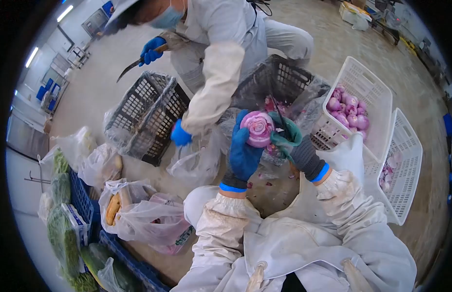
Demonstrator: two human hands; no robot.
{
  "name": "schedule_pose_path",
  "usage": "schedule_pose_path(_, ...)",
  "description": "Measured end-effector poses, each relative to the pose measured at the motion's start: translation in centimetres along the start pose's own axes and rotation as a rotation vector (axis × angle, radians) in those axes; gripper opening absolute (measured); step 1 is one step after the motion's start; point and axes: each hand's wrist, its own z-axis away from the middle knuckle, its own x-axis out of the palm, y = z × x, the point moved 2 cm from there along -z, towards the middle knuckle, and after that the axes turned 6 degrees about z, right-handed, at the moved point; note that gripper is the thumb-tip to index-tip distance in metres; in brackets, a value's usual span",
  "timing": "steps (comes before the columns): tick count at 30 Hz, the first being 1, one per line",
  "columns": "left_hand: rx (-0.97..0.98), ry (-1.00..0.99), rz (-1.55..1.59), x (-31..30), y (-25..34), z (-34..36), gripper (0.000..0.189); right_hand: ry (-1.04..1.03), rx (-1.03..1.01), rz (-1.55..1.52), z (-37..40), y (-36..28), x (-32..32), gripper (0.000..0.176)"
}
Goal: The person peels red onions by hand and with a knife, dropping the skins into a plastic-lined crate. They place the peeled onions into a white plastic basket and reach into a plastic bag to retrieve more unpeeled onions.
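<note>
Purple onion (257, 129), partly skinned and showing its cut, ringed end, is held up before the chest, above the floor and in front of the near black crate (279, 78). Left hand (243, 151), blue-gloved, is clamped round the onion from below and from the side. Right hand (287, 137), green-gloved, is closed on a knife (281, 117), whose dark blade stands just beside the onion's right edge. White basket (355, 73), at right, holds skinned onions (347, 109). Opposite, a co-worker's hand (151, 50) grips a curved blade (130, 69) above a second crate (148, 114). Step in hand, by judgement: trimming and skinning the onion. The next move calls for a firm left grip and a blade led away from the fingers.
</note>
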Motion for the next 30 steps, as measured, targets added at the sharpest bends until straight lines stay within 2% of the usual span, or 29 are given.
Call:
schedule_pose_path(2,-0.03,-0.004,0.022,-0.1,0.0,0.0,0.052,0.026,0.002,-0.005,0.3,0.2,-0.3,0.05)
schedule_pose_path(7,-0.2,0.063,0.333,-0.2,-0.2,0.5,0.054,0.031,-0.027,0.038,-0.4,0.5,-0.9,0.042)
schedule_pose_path(10,-0.115,0.114,0.222,-0.3,-0.4,0.6,0.054,0.034,-0.07,0.014,-1.2,0.9,-1.9,0.04)
schedule_pose_path(12,-0.091,0.146,0.232,-0.8,-0.3,0.4,0.053,0.123,-0.091,0.632,-2.3,1.7,-3.5,0.042)
schedule_pose_path(13,-0.073,0.175,0.239,-1.1,-0.3,0.3,0.052,0.09,0.111,0.621,-2.1,1.7,-4.0,0.045)
schedule_pose_path(14,-0.072,0.168,0.243,-1.2,-0.2,0.0,0.052,0.091,0.106,0.627,-1.8,1.4,-4.1,0.045)
schedule_pose_path(16,-0.059,0.162,0.223,-1.7,-0.4,0.2,0.05,0.104,0.238,0.25,-0.8,-0.7,-2.3,0.049)
schedule_pose_path(17,-0.062,0.164,0.224,-2.0,-0.6,0.2,0.05,0.107,0.241,0.251,-0.9,-1.0,-1.9,0.049)
schedule_pose_path(19,-0.084,0.137,0.243,-2.1,-0.9,-0.1,0.049,-0.133,0.12,0.255,-1.3,-1.9,-0.9,0.052)
schedule_pose_path(22,-0.035,0.097,0.059,-1.9,-0.9,-0.1,0.05,-0.177,0.125,0.389,-1.6,-3.3,0.0,0.052)
schedule_pose_path(24,-0.012,0.101,0.023,-1.9,-0.8,0.0,0.05,-0.188,0.089,0.358,-1.7,-2.7,0.1,0.052)
schedule_pose_path(26,0.007,0.112,-0.015,-2.2,-0.8,0.1,0.05,-0.12,-0.026,0.625,-1.3,-2.4,0.3,0.051)
schedule_pose_path(27,0.004,0.135,-0.005,-2.4,-0.8,-0.1,0.05,-0.119,-0.025,0.623,-1.3,-2.2,0.3,0.051)
schedule_pose_path(29,0.005,0.155,-0.001,-2.7,-0.6,-0.1,0.051,-0.122,0.167,0.167,-1.3,-1.5,0.3,0.046)
schedule_pose_path(30,-0.003,0.182,0.074,-2.5,-0.3,0.0,0.051,-0.128,0.165,0.163,-0.9,-1.7,0.3,0.046)
